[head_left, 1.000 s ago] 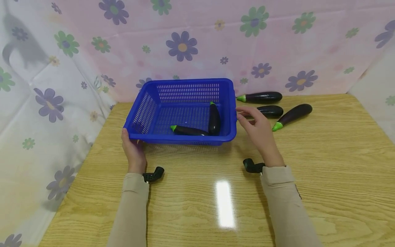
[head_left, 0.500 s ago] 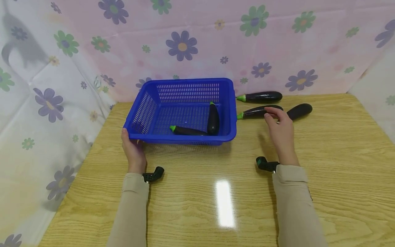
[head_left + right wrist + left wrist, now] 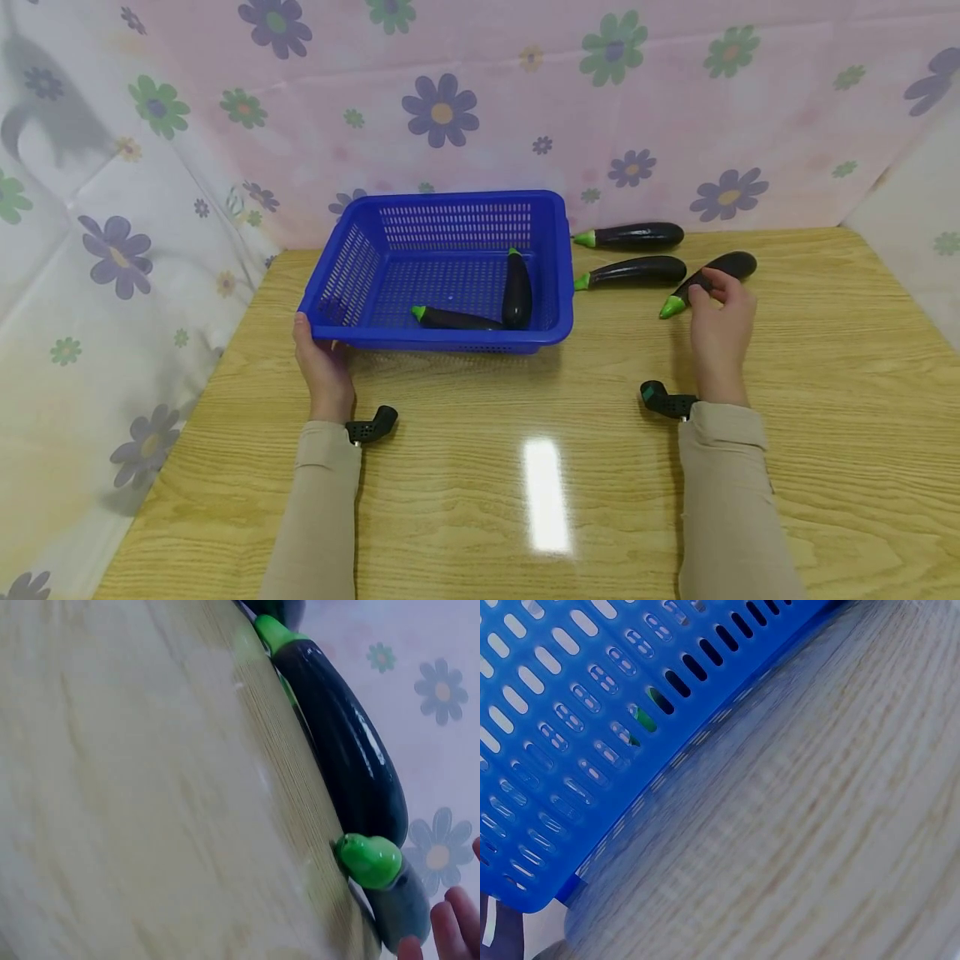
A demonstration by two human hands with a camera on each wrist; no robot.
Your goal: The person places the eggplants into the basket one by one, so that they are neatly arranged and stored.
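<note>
In the head view, a blue plastic basket (image 3: 442,336) has my left hand (image 3: 324,371) gripping its near left corner, thumb at the rim and fingers beneath. Two dark eggplants (image 3: 517,292) with green caps lie inside it, toward the right. My right hand (image 3: 723,333) is at the rightmost eggplant (image 3: 737,265) on the table, its thumb and forefinger over the middle. The right wrist view shows that eggplant's green cap (image 3: 371,861) facing the camera, with spread fingertips (image 3: 448,926) close beside its body. The left wrist view has the basket's slotted wall (image 3: 592,757); the left hand is hardly visible there.
Two more eggplants lie just right of the basket, one at the back (image 3: 637,237) and one before it (image 3: 637,272). The wood-grain table (image 3: 465,500) backs onto a flowered cloth (image 3: 502,100). A black wrist camera (image 3: 667,402) sticks out from each sleeve.
My right hand has left the basket's right side and moved right, past the middle eggplant, to the rightmost one. The left hand and basket stay in place.
</note>
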